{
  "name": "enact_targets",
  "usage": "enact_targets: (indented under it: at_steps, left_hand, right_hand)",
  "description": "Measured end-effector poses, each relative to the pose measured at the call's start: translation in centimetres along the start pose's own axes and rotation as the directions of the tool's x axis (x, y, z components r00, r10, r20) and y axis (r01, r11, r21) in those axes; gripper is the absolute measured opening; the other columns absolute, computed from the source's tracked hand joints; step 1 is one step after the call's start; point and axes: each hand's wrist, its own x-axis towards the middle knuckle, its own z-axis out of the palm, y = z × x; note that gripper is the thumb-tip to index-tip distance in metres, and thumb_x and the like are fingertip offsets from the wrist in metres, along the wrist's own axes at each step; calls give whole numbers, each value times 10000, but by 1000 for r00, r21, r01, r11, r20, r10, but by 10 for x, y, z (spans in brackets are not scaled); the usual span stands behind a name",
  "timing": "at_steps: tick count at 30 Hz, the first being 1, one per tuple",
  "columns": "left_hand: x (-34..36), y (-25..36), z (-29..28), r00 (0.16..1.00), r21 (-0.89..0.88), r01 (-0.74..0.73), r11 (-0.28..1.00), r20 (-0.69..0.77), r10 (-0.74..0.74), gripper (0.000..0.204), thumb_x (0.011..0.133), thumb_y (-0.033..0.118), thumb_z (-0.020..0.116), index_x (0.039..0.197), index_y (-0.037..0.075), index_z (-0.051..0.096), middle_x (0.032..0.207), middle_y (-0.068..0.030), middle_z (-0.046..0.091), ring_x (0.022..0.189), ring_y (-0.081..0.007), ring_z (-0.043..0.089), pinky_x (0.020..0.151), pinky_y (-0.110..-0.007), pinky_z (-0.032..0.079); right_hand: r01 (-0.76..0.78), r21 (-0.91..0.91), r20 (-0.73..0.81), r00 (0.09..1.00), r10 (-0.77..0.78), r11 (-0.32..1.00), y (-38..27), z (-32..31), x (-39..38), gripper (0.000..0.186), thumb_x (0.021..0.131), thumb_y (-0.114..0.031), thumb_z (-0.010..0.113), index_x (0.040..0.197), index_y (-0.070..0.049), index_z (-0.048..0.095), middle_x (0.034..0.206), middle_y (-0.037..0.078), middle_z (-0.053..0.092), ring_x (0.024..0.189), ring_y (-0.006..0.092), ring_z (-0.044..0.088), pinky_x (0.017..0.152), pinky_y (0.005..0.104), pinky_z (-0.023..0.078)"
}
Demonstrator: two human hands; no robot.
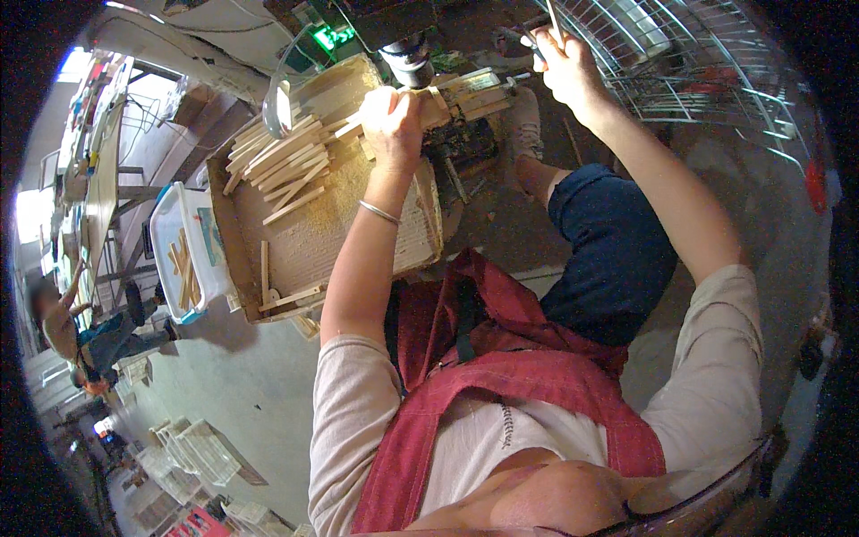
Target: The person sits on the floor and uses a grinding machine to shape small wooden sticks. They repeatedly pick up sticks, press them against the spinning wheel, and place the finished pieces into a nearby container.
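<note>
My left hand (394, 128) is closed beside a machine's dark, round spindle head (410, 67). A pale wooden stick (346, 131) pokes out on the left side of that fist; the fingers hide the rest of it. Just right of the fist, a wooden block (436, 107) sits on the machine's work rest, with more strips behind. My right hand (570, 73) is raised at the upper right, shut on a thin wooden stick (556, 21) that points up. A small dark piece by its fingertips is too unclear to name.
Below my left arm stands a cardboard box (407, 240) with sawdust and several loose sticks (284, 166). A clear plastic bin (192, 268) with sticks adjoins it. A wire basket (716, 80) is at the upper right. Another person (98, 336) is at the far left.
</note>
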Motion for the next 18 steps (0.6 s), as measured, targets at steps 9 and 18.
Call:
enact_targets:
  at_steps: [9,18]
  left_hand:
    - [-1,-4,1,1000,5,-25,1000,-3,25,162,678,14,651,689,76,501,706,-94,448,707,-302,507,613,-416,399]
    - [-1,0,-1,999,3,-20,1000,-36,21,160,672,28,670,706,86,524,722,-90,467,720,-300,520,626,-416,412]
  right_hand:
    - [-198,3,-185,963,195,980,-8,60,39,190,1042,-345,535,1092,-182,619,709,-27,541,472,46,448,355,246,333]
    - [-159,131,91,985,148,978,-28,-6,-19,305,1027,-385,554,1048,-103,670,625,-62,468,429,29,374,360,211,272]
